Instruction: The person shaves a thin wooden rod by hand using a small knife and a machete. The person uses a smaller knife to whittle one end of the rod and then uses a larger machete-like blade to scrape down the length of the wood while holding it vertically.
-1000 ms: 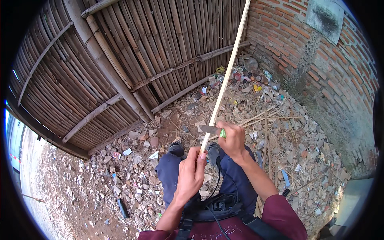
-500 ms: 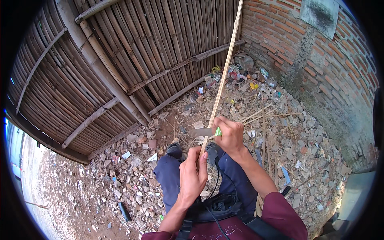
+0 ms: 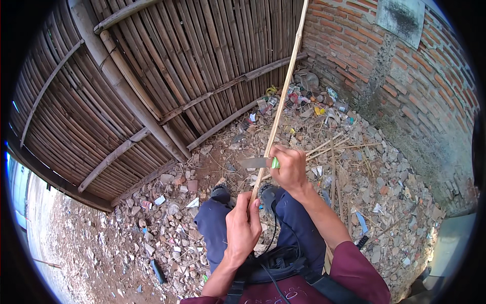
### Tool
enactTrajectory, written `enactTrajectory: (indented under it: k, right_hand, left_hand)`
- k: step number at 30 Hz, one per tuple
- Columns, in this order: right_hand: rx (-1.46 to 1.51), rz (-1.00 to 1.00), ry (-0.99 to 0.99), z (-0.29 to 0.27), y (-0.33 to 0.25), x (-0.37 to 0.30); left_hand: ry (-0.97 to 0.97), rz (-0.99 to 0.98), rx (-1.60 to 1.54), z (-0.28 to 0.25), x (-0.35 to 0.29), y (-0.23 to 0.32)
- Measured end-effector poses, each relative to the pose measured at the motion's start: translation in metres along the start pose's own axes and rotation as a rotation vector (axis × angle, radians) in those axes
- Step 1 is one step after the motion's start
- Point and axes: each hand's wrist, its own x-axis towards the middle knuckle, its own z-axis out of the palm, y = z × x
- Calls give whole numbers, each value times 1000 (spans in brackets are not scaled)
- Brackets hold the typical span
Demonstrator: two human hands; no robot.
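A long pale bamboo strip (image 3: 282,96) runs from between my knees up past the top of the view. My left hand (image 3: 243,223) grips its near end, thumb on one side and fingers curled on the other. Just above, my right hand (image 3: 289,166) is closed round the green handle of a knife (image 3: 254,162). The flat grey blade points left and lies across the strip. Whether the edge bites into the bamboo I cannot tell.
A bamboo-slat wall (image 3: 202,55) stands at the left, a brick wall (image 3: 349,45) at the right. Stones and litter cover the ground (image 3: 172,223). Several cut strips (image 3: 334,175) lie right of my hands. A dark cable (image 3: 276,230) hangs over my lap.
The knife blade, blurred before, now shows sharply. My right hand has shifted very slightly left and down; my left hand keeps its grip on the strip.
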Motion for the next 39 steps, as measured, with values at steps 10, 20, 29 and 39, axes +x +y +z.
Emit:
enactTrajectory:
  k: [10, 20, 29, 39]
  right_hand:
    - [-49, -36, 11, 3, 3, 12]
    - [-107, -1, 35, 18, 11, 33]
    - [-267, 430, 215, 5, 129, 92]
    - [320, 588, 97, 4, 135, 42]
  left_hand:
    - [-32, 11, 110, -11, -3, 2]
    - [16, 36, 129, -21, -1, -2]
    - [-113, -39, 130, -34, -41, -16]
    - [-98, -190, -6, -42, -37, -27]
